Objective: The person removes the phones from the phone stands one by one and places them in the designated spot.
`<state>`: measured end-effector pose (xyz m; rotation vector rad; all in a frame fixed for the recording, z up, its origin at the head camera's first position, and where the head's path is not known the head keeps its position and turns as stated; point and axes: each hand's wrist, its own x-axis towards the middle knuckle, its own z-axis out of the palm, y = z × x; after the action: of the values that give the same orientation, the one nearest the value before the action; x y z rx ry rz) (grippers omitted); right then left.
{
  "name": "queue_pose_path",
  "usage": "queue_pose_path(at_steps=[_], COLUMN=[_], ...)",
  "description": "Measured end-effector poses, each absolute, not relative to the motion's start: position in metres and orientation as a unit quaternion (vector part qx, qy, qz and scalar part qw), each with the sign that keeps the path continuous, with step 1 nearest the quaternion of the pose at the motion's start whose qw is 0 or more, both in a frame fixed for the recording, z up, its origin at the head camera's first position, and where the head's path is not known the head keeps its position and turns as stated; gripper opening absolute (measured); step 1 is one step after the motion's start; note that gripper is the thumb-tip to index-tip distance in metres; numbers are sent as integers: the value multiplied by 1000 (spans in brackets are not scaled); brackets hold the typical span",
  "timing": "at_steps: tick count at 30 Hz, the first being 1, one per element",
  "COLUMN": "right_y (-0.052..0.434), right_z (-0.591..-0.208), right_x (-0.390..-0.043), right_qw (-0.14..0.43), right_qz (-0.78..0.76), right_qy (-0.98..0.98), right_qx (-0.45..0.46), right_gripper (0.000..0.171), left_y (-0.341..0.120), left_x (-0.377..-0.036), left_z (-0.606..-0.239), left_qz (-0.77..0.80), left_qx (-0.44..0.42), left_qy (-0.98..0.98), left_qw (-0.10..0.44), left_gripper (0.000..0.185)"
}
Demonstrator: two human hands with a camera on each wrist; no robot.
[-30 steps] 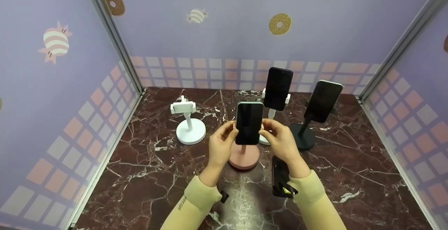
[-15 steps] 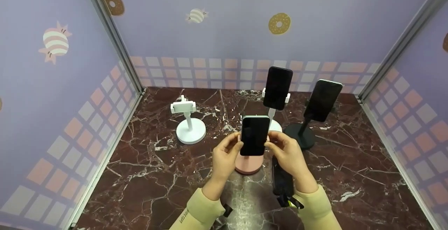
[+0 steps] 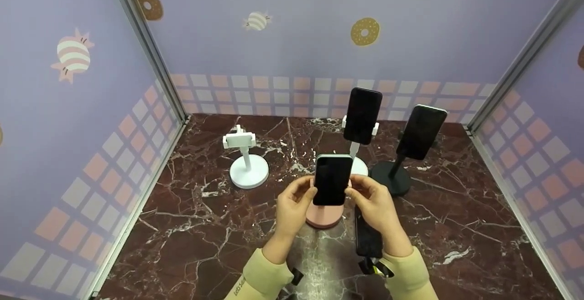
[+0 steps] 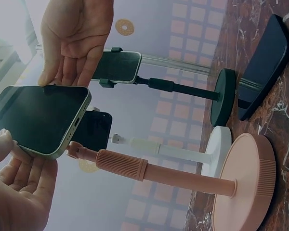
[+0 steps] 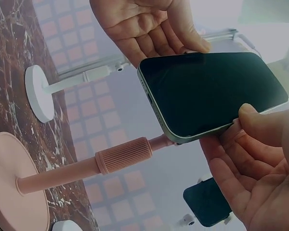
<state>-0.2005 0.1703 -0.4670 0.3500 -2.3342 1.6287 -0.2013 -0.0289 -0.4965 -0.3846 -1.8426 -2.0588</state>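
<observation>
A dark-screened phone with a pale green edge (image 3: 332, 179) sits upright on a pink stand (image 3: 325, 217) near the front middle of the marble table. My left hand (image 3: 294, 202) pinches its left side and my right hand (image 3: 372, 202) pinches its right side. In the left wrist view the phone (image 4: 38, 118) lies between my left hand (image 4: 19, 192) and the right hand (image 4: 74, 38), above the pink ribbed stem (image 4: 173, 173). The right wrist view shows my right thumb on the edge of the phone (image 5: 212, 91), with the fingers behind it.
An empty white stand (image 3: 246, 158) is at the left. Behind are a white stand with a phone (image 3: 362, 115) and a black stand with a phone (image 3: 420, 131). Another dark phone (image 3: 367, 234) lies flat by my right wrist. Patterned walls (image 3: 82, 108) enclose three sides.
The pink stand with its phone has shifted nearer to me and slightly right, with both hands staying on the phone's sides. The other stands have not moved.
</observation>
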Motion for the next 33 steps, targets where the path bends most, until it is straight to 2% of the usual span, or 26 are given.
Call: queue_pose_path(at_steps=[24, 29, 33], right_y=[171, 170, 166], right_z=[-463, -460, -453], right_x=[-198, -199, -201], right_qw=[114, 146, 218], right_qz=[581, 577, 542], right_qy=[-798, -792, -793], right_qx=[115, 140, 171], right_gripper=[27, 30, 40], left_y=[-30, -30, -30], left_x=[-202, -202, -202], left_z=[-496, -495, -495], left_qz=[-724, -724, -724], left_qx=[-134, -137, -135], left_qy=[-655, -655, -655], left_qw=[167, 169, 168], left_gripper=[25, 25, 25])
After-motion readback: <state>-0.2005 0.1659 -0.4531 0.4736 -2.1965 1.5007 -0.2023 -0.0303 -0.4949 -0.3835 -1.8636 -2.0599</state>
